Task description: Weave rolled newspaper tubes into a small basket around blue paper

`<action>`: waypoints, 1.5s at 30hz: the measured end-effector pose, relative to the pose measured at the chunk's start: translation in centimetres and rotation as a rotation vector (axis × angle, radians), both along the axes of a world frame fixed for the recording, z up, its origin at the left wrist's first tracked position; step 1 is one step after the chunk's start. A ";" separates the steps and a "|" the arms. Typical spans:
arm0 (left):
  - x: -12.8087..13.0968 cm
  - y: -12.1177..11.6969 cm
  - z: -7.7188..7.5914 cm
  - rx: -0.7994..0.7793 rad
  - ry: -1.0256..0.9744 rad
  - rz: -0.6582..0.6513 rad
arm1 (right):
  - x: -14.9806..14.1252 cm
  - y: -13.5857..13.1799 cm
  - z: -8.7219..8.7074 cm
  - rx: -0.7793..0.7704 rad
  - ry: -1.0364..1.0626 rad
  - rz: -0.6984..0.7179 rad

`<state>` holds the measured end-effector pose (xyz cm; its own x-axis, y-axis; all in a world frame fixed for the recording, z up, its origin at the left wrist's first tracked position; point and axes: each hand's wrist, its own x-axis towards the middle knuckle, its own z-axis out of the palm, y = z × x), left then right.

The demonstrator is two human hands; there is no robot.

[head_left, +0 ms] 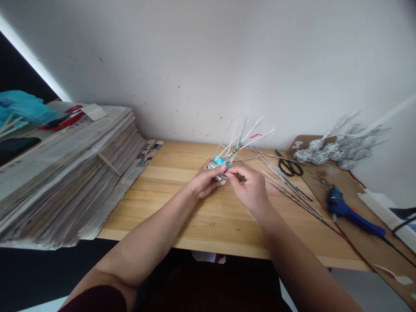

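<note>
Woven piece [211, 166] is small, rounded, whitish-grey printed strips, bright blue material [220, 161] at its top, thin pale spokes [251, 129] fanning up and right, some green near their base. It's over the desk [182, 221], mid-frame. Left hand [207, 180]: grip wrapped around it. Right hand [249, 184]: fingertips at its right edge, can't tell if grip is pinching a strip.

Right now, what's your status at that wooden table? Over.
Left hand holding small woven piece. Right hand working at its side, exact grip unclear. Loose thin sticks close by on the right, scissors past them.
</note>
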<state>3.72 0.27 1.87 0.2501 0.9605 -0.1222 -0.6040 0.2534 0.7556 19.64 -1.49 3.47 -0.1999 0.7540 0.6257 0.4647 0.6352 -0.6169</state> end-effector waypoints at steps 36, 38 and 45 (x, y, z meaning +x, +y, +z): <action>-1.1 -0.6 1.2 -0.016 -0.066 -0.061 | -0.2 -0.7 1.3 0.021 0.157 -0.035; -1.0 -0.6 1.3 0.013 -0.062 -0.048 | -0.2 -0.4 1.1 -0.141 0.280 -0.050; -0.6 -0.6 0.9 0.107 0.019 0.007 | 0.1 1.2 0.5 -0.734 0.517 0.151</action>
